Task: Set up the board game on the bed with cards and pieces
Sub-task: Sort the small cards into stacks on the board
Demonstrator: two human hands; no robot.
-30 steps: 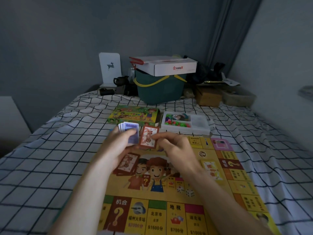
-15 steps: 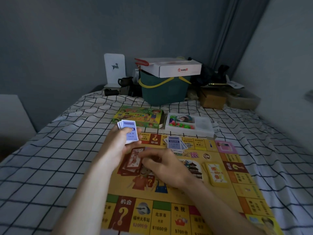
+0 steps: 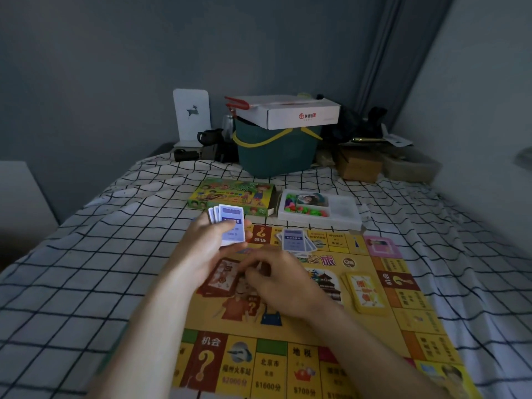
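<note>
your left hand point(image 3: 207, 249) grips a fan of blue cards point(image 3: 230, 226) above the board point(image 3: 288, 335). your right hand point(image 3: 279, 280) rests curled at the red card pile point(image 3: 220, 277); its grasp is unclear.

Place: home bedroom, dim.
Bed point(image 3: 86, 254): lying under a black-grid white sheet, filling the room wall to wall.
Far edge: green bucket point(image 3: 276, 151), cardboard boxes point(image 3: 359, 165) sitting against grey wall.
Corner: curtain point(image 3: 403, 53) hanging.
</note>
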